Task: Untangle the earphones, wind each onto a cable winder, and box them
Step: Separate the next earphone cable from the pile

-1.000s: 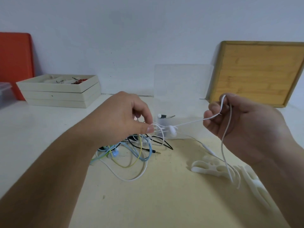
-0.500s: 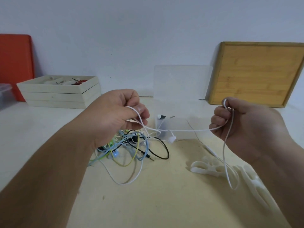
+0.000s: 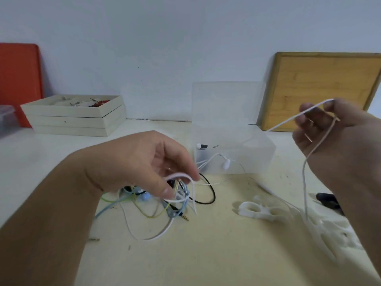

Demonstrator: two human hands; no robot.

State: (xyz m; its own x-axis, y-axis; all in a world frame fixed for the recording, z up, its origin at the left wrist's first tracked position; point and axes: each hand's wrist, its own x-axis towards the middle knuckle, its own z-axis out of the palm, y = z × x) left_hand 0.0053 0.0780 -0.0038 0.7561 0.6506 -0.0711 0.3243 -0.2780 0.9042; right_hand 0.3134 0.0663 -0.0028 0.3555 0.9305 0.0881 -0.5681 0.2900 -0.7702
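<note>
Teasing the white earphone cable (image 3: 305,168) out of the tangle (image 3: 165,205) at near centre.
Left hand (image 3: 144,168) curled, pinching a white loop above the knot; right hand (image 3: 334,141) raised at right, fingers loosely bent round the same cable. Risk of cinching the knot with a hard pull, or dragging the blue and yellow leads along. Behind: open clear box (image 3: 233,129). Right: white cable winders (image 3: 255,210) beneath the hanging cable, apt to snag it.

Hands, two: left hand (image 3: 144,164), right hand (image 3: 334,139). Clear box (image 3: 257,153), one. White cable winders (image 3: 254,211), two at least. Tangled earphone cables (image 3: 185,198), four colours; exact count unclear. Wooden board (image 3: 321,89), one. Red board (image 3: 18,79), one. Cream trays (image 3: 72,118), three stacked.
</note>
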